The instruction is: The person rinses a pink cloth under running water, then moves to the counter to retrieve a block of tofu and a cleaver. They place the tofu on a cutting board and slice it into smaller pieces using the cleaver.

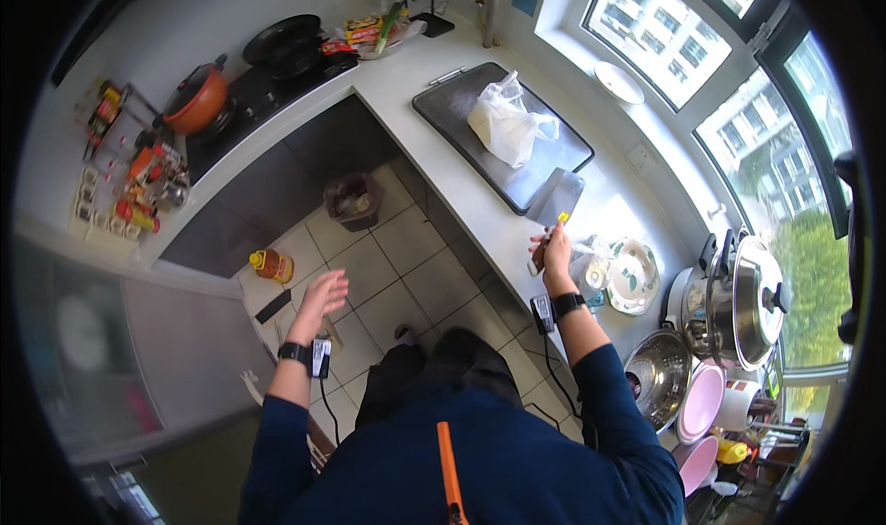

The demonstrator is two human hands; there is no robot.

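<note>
My right hand [556,250] is closed around the brown handle of a cleaver [556,196]. Its broad blade lies over the near right corner of a dark rectangular cutting board [453,103] on the counter. On that board rests a white plastic bag [513,123] with something pale inside, beyond the blade. A clear plastic bag [592,265] and a patterned plate [633,276] are just right of my right hand. My left hand [322,301] is held out above the floor with its fingers apart, holding nothing.
A wok [282,44] and an orange pot [199,98] stand on the stove at the left. A steel steamer pot [747,303], a colander [661,376] and pink bowls are at the right. On the floor are a bin [354,203] and an oil bottle [272,266].
</note>
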